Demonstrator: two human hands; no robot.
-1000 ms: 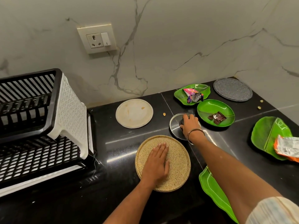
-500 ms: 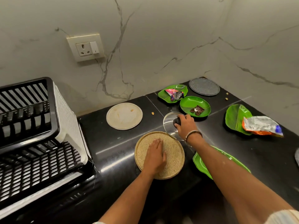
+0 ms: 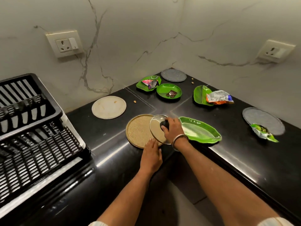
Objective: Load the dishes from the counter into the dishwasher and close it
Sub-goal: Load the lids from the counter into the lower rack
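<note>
My right hand (image 3: pixel 173 129) grips the black knob of a glass lid (image 3: pixel 156 129) and holds it tilted over the right side of a round speckled tan plate (image 3: pixel 138 130) on the black counter. My left hand (image 3: pixel 151 154) lies flat with straight fingers at the plate's near edge, fingertips touching its rim. A cream plate (image 3: pixel 108 107) lies behind the tan one. A large green leaf-shaped plate (image 3: pixel 201 132) sits just right of my right hand.
A black and white dish rack (image 3: pixel 31 128) fills the left. Further back are two green plates (image 3: pixel 169 90) with wrappers, a grey plate (image 3: pixel 173 75), another green plate (image 3: pixel 202 95) with a foil bag, and a grey plate (image 3: pixel 263 120) at right. Marble walls enclose the corner.
My right hand lifted the glass lid off the counter and carried it left over the tan plate. My left hand slid from the plate's middle back to its near edge.
</note>
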